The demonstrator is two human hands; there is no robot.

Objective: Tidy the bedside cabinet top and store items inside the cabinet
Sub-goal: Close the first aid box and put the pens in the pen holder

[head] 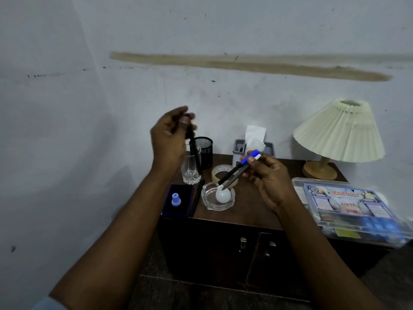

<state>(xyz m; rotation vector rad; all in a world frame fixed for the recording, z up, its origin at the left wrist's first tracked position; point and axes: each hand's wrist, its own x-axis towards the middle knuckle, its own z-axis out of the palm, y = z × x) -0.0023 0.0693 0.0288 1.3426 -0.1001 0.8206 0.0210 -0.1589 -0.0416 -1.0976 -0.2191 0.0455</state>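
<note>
My left hand (pixel 171 133) is raised above the cabinet's left side and grips a black pen (pixel 194 151) that hangs down by the black mesh pen cup (pixel 204 146). My right hand (pixel 267 175) holds two pens (pixel 240 170), one with a blue cap and one with a white cap, slanting down toward a glass ashtray (pixel 209 203) that contains a white ball (pixel 223 195). Both hands are over the dark wooden cabinet top (pixel 250 211). The cabinet's two doors (pixel 223 253) below look closed.
On the top stand a drinking glass (pixel 190 172), a tape roll (pixel 221 171), a black pen (pixel 196 198), a dark blue box (pixel 178 201) with a small blue piece, a grey tissue holder (pixel 240 148), a pleated lamp (pixel 339 133) and a clear first-aid box (pixel 348 211).
</note>
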